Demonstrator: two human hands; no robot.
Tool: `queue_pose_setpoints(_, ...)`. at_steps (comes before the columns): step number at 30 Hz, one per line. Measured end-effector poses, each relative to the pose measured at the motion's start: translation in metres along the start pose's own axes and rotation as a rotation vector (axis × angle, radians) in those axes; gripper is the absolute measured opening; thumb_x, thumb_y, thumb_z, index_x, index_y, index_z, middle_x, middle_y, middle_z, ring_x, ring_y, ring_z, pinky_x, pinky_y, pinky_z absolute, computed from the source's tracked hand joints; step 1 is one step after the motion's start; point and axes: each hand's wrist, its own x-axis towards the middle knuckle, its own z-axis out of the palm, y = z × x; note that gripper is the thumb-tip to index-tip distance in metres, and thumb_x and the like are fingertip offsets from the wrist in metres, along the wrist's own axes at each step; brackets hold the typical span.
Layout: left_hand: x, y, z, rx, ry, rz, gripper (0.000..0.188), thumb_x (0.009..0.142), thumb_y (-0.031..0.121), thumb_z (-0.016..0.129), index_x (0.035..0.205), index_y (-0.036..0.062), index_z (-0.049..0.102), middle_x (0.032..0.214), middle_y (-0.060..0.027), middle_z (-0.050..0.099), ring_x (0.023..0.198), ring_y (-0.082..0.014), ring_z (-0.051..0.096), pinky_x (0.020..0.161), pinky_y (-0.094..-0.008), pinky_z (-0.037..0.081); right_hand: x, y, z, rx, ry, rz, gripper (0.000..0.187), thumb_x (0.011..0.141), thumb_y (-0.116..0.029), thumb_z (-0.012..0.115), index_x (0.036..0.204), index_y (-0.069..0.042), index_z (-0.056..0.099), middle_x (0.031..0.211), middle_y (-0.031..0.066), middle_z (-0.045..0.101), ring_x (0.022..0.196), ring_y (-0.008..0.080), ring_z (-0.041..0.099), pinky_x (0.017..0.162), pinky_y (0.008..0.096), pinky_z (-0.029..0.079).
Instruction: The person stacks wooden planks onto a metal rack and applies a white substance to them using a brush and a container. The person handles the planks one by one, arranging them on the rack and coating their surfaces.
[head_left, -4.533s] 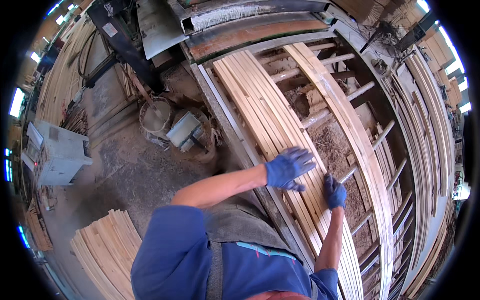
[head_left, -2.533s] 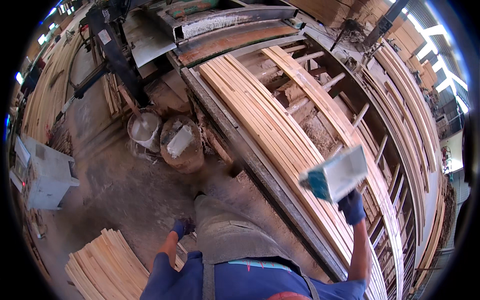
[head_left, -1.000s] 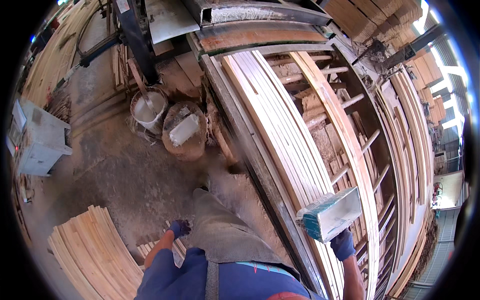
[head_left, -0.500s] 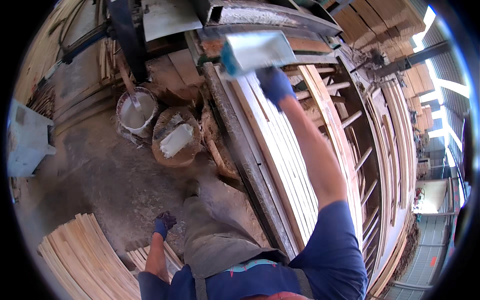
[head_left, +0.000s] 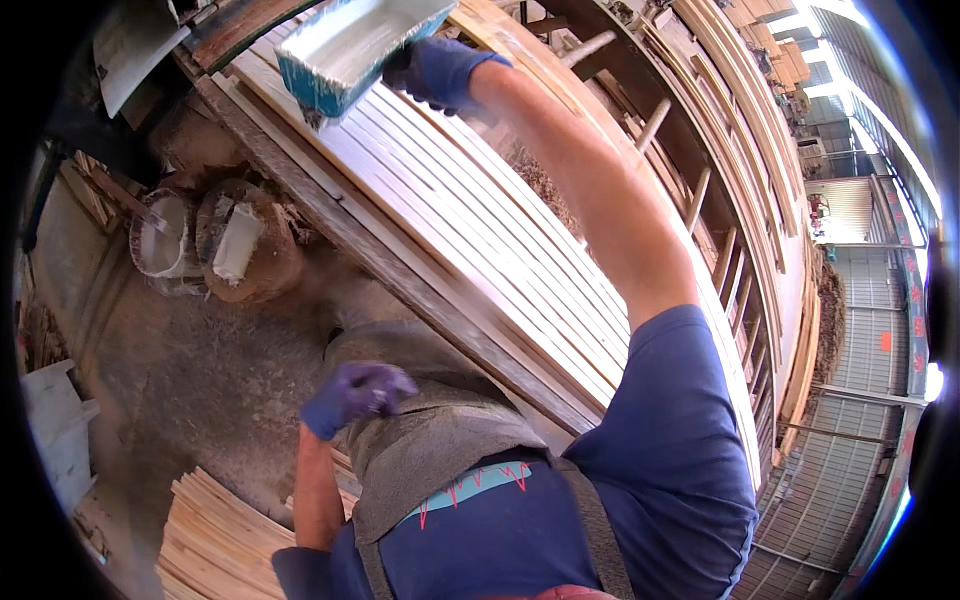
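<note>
My right hand, in a dark blue glove, is closed on a teal box-shaped glue spreader coated inside with white paste. The spreader is over the far end of a row of long, pale wooden strips laid side by side, their upper faces whitish. Whether it touches them I cannot tell. My gloved left hand is in front of my apron, somewhat blurred, with loosely bent fingers and nothing visible in it.
A bucket of white paste with a brush stands at the left, beside a round stump bearing a white block. A rack with wooden rungs and stacked boards lies to the right. More strips lie at the lower left.
My view has swung to the right. The glue spreader in my right hand has come nearer along the strips. My left hand has risen from beside my leg to in front of the apron.
</note>
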Motion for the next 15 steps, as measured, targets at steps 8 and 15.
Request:
queue_pose_setpoints(8, 0.182, -0.028, 0.367, 1.038, -0.457, 0.445, 0.043, 0.087, 0.039, 0.062, 0.116, 0.0061, 0.064, 0.094, -0.0195, 0.067, 0.086, -0.0331, 0.066, 0.078, -0.0431, 0.050, -0.256, 0.138, 0.014, -0.105, -0.038, -0.033, 0.040, 0.098, -0.035, 0.045, 0.113, -0.003, 0.061, 0.100, 0.0198, 0.069, 0.091, 0.0327, 0.068, 0.082, 0.0433, 0.054)
queue_pose_setpoints(15, 0.181, -0.120, 0.519, 1.107, -0.486, 0.646, 0.033, 0.082, 0.037, 0.064, 0.096, 0.0071, 0.066, 0.081, -0.0172, 0.067, 0.077, -0.0366, 0.066, 0.073, -0.0463, 0.051, -0.591, 0.293, 0.060, -0.283, -0.012, 0.002, 0.022, 0.083, -0.011, 0.054, 0.100, -0.007, 0.067, 0.092, 0.0211, 0.068, 0.089, 0.0385, 0.065, 0.083, 0.0451, 0.052)
